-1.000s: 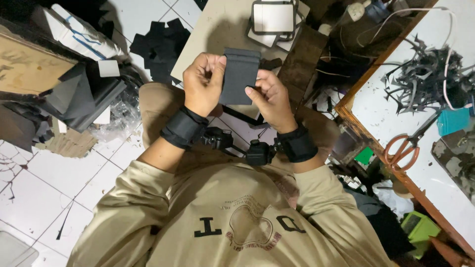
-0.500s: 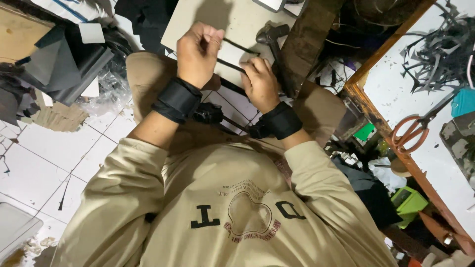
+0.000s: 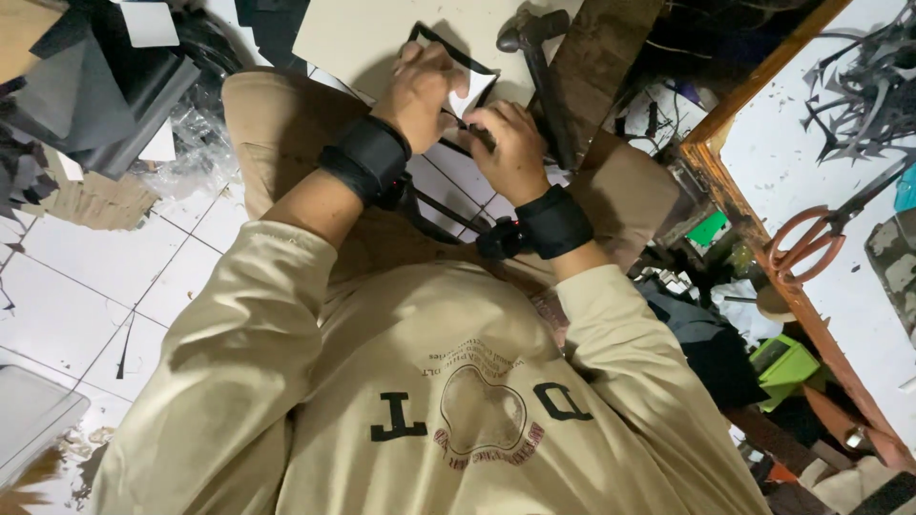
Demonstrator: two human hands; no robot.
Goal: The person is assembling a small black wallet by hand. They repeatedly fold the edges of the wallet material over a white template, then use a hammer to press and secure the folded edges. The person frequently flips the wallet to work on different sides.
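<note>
In the upper middle of the frame I see my left hand [image 3: 423, 91] closed on a small black-edged piece [image 3: 469, 86] with a pale face, which lies over the beige board [image 3: 372, 38] on my lap. My right hand [image 3: 508, 148] is just below and to the right of it, fingers curled together on its lower corner, so both hands touch it and the left one covers more. The long side of the piece runs from upper left to lower right, toward the hammer [image 3: 534, 57].

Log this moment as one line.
left hand: pressing dark-edged white piece | right hand: gripping its edge | surface: beige board | hammer beside
</note>
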